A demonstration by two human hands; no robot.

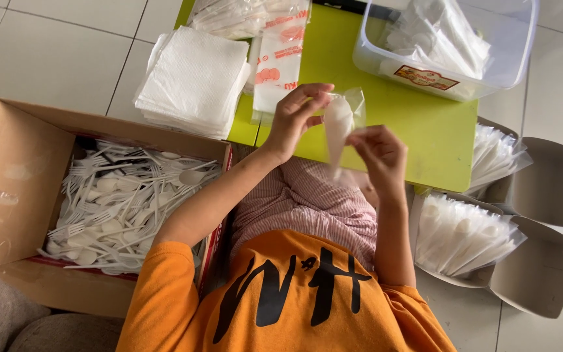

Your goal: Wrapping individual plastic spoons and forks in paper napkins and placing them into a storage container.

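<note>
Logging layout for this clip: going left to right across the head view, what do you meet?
Cardboard box of white plastic forks and spoons → stack of white napkins → left hand → small clear bag held by both hands → right hand → open boxes of packed cutlery bags.

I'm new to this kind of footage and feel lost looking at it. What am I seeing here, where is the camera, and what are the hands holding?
There is no machine here, just a person at work with bare hands. The single camera is worn on the person's head and looks down, so you see an orange shirt at the bottom and both arms reaching forward. The left hand and right hand together hold a small clear plastic sleeve with something white inside, above a low green table. Beside the left arm, a cardboard box holds loose white plastic forks and spoons. A stack of white napkins lies further ahead. Beside the right arm, boxes hold finished packets, and a clear tub sits on the table.
</note>
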